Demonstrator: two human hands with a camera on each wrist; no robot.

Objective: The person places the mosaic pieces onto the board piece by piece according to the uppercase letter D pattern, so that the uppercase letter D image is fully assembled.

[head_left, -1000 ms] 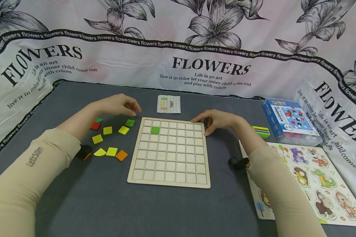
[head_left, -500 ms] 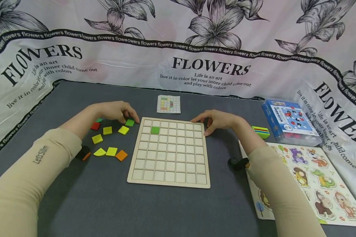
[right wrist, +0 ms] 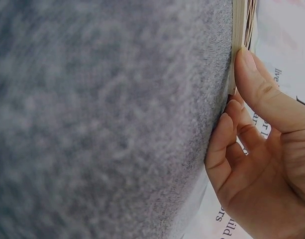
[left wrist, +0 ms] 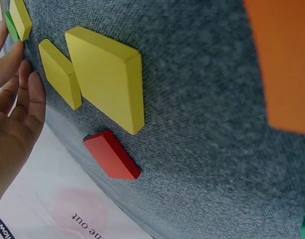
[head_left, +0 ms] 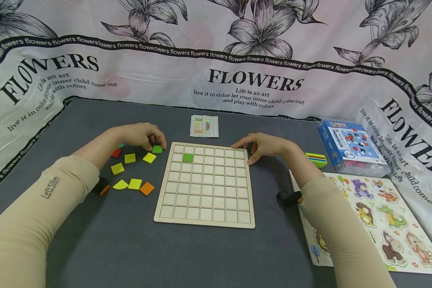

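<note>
My left hand (head_left: 138,135) reaches over the loose tiles left of the board. Its thumb and index finger pinch a green square tile (head_left: 157,149) lying on the dark cloth; the left wrist view has this green tile (left wrist: 12,26) at its upper left edge. My right hand (head_left: 268,146) grips the far right corner of a wooden grid board (head_left: 205,225), index finger along the far edge. In the right wrist view the thumb presses the side of the board (right wrist: 237,37). Another green square (head_left: 188,158) sits in a cell of the board's second row.
Several yellow tiles (head_left: 135,184), an orange tile (head_left: 147,189) and a red tile (head_left: 116,153) lie left of the board. A pattern card (head_left: 204,126) lies behind it. To the right are a striped block (head_left: 316,160), a blue box (head_left: 354,146) and an animal puzzle board (head_left: 378,224).
My left hand has come down and slightly left, its fingers closing at the green tile beside the board. The right hand stays at the board's corner.
</note>
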